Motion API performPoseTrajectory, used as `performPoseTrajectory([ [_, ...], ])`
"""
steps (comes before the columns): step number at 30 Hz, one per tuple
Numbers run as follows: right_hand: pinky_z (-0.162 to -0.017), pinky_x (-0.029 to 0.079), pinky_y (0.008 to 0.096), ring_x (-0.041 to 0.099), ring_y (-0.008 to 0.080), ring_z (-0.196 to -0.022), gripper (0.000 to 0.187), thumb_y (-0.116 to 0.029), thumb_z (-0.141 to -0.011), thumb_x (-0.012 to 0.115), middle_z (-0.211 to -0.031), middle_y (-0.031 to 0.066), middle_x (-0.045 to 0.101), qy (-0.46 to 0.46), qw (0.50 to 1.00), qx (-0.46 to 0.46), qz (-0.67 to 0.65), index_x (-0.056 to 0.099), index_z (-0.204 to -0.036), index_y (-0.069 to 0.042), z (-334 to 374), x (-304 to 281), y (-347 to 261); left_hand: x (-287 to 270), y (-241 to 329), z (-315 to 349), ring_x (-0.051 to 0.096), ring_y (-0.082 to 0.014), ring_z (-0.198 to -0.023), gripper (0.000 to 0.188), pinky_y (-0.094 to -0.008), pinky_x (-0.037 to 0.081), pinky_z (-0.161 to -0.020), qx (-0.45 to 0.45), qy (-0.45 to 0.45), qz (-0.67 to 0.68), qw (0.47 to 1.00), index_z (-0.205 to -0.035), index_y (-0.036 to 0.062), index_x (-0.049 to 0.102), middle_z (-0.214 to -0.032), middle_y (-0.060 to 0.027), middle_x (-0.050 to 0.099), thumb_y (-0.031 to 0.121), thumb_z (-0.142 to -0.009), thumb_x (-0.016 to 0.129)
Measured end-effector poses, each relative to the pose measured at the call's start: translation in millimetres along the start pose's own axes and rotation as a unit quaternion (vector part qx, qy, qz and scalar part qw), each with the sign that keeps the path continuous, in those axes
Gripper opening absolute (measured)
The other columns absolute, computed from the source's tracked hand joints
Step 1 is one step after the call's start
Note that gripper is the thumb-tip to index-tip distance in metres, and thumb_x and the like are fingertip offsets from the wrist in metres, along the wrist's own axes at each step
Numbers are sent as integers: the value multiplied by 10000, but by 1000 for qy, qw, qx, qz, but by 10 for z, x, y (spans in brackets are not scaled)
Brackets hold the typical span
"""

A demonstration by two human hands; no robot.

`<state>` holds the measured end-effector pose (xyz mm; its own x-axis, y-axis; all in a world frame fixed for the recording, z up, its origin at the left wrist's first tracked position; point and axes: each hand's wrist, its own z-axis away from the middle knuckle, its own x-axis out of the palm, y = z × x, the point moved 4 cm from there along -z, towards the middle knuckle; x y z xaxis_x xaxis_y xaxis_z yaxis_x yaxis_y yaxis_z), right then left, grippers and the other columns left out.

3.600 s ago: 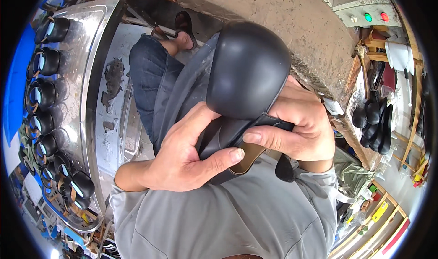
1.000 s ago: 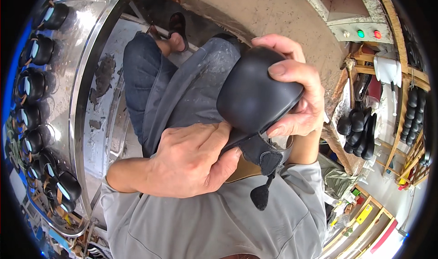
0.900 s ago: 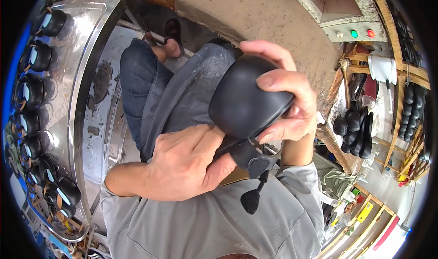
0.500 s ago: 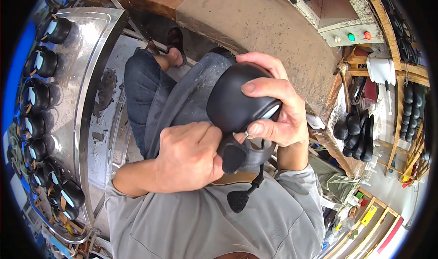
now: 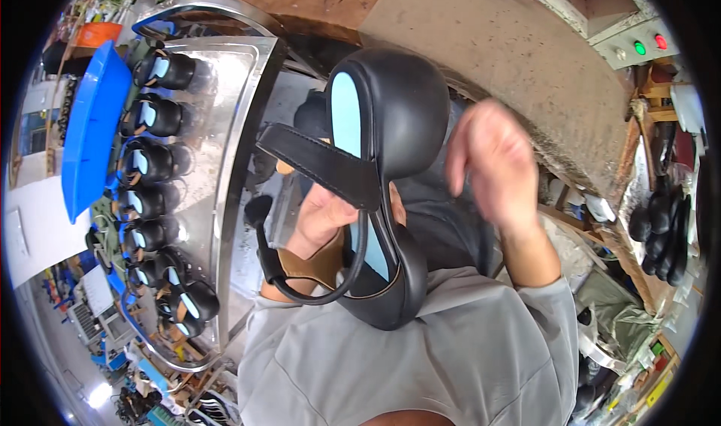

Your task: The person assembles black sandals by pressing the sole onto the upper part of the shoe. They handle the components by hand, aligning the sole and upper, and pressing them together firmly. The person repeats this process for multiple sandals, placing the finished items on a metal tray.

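Observation:
A black round-toed strap shoe (image 5: 413, 118) with a light blue insole is held up close in front of my chest, toe away from me and heel near my shirt. My left hand (image 5: 319, 219) grips it around the middle, partly hidden behind the shoe. A wide black strap (image 5: 323, 163) with stitched edges sticks out to the left across the opening. Below it curves a thin black strap (image 5: 349, 272), beside a tan inner surface. To the right of the toe, apart from the shoe, is my right hand (image 5: 492, 163); motion blurs its bent fingers.
On the left, a shiny metal table (image 5: 225, 126) carries a row of several similar black shoes (image 5: 150, 163). A blue tray (image 5: 94, 133) stands beyond them. Ahead is a brown workbench (image 5: 458, 36), with a button panel (image 5: 638, 43) at the far right.
The shoe has turned so its opening and blue insole show. My right hand has let go of it and moved right; my left hand now holds it from below. The view has shifted left.

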<state>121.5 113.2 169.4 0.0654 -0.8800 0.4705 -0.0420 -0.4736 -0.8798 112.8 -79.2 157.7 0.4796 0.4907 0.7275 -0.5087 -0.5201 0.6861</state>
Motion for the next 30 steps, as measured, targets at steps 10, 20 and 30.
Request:
performPoseTrajectory([
  [10, -447, 393, 193, 518, 48, -547, 272, -266, -847, 706, -673, 17, 602, -41, 982, 174, -60, 651, -847, 0, 311, 457, 130, -109, -126, 112, 644, -246, -857, 408, -348, 506, -755, -31, 17, -20, 999, -1061, 5, 594, -938, -151, 645, 289, -794, 715],
  [20, -403, 374, 188, 492, 41, -494, 302, -257, -800, 765, -627, 0, 564, -82, 965, 229, -102, 571, -747, -33, 339, 469, 246, -158, -150, 212, 643, -231, -859, 399, -342, 507, -759, -34, 43, -82, 995, -1064, 3, 597, -948, -137, 648, 276, -798, 715],
  [30, -537, 440, 187, 490, 51, -679, 510, -131, -749, 795, -867, -1, 488, -154, 941, 251, -169, 450, -1109, -27, 414, 477, 297, -127, -171, 264, 642, -215, -862, 390, -336, 508, -763, -27, 52, -115, 992, -1067, 1, 599, -958, -124, 650, 263, -802, 714],
])
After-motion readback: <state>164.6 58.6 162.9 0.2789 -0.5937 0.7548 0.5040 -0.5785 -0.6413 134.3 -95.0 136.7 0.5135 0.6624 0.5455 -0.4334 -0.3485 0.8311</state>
